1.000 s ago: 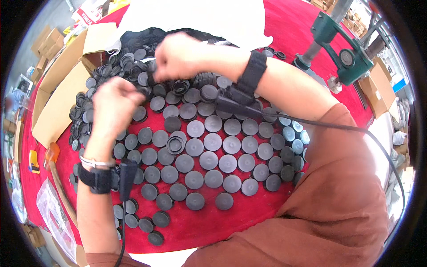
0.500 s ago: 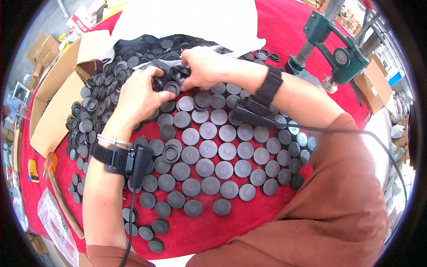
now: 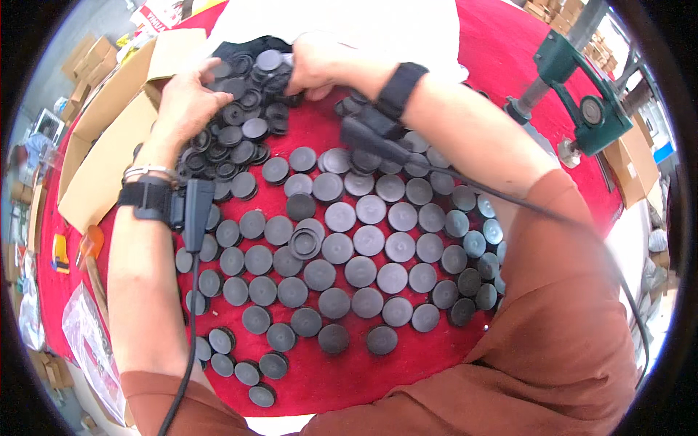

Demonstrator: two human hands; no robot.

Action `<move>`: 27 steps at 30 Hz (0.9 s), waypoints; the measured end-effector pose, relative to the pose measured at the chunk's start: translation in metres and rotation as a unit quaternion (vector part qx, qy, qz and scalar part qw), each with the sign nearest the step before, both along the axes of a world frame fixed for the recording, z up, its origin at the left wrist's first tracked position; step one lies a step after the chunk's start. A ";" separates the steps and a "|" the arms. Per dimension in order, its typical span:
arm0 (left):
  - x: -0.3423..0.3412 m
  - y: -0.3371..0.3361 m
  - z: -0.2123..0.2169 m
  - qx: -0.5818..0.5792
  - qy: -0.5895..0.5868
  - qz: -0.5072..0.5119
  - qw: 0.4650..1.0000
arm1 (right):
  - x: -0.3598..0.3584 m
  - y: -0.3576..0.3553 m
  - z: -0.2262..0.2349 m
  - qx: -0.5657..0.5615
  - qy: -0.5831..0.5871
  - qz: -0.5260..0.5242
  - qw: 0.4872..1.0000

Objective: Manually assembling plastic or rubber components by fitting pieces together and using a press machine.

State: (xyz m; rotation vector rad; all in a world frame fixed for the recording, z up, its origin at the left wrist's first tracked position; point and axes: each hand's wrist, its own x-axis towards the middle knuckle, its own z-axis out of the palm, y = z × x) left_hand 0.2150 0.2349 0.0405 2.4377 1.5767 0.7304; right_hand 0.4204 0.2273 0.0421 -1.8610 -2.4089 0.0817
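Round black plastic caps (image 3: 251, 102) lie in a loose heap at the far left of the table. My left hand (image 3: 187, 105) rests at the heap's left side, thumb and fingers apart, its fingertips against the caps. At the right side of the heap is my right hand (image 3: 316, 65), its fingers curled in beside the caps; what they grip is hidden. Nearer to me, many caps (image 3: 369, 240) are spread flat in one layer. One smaller ringed cap (image 3: 305, 243) sits on top of another, ring side up.
A red cloth (image 3: 436, 363) covers the table. An open cardboard box (image 3: 109, 174) stands at the left, by a hammer (image 3: 91, 241) and a clear plastic bag (image 3: 87, 341). White sheeting (image 3: 378, 22) lies at the back. A green hand press (image 3: 582, 94) stands at the far right.
Both hands have moved apart, the left one leftward, the right one up and away. More caps now sit heaped between them, and the view has shifted slightly.
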 end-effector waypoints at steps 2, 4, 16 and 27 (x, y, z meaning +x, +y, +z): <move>-0.007 -0.012 0.021 0.033 -0.020 -0.030 0.999 | 0.021 -0.005 0.004 -0.021 0.104 -0.093 0.990; -0.038 -0.030 0.031 0.039 -0.006 -0.006 0.999 | 0.013 -0.008 -0.001 0.080 -0.008 -0.047 0.996; -0.121 -0.119 0.025 -0.181 -0.071 0.080 0.978 | 0.050 -0.035 0.020 0.018 0.110 0.008 0.994; -0.102 -0.159 0.031 -0.142 -0.102 0.009 0.985 | 0.045 -0.018 -0.017 -0.010 0.128 0.186 0.974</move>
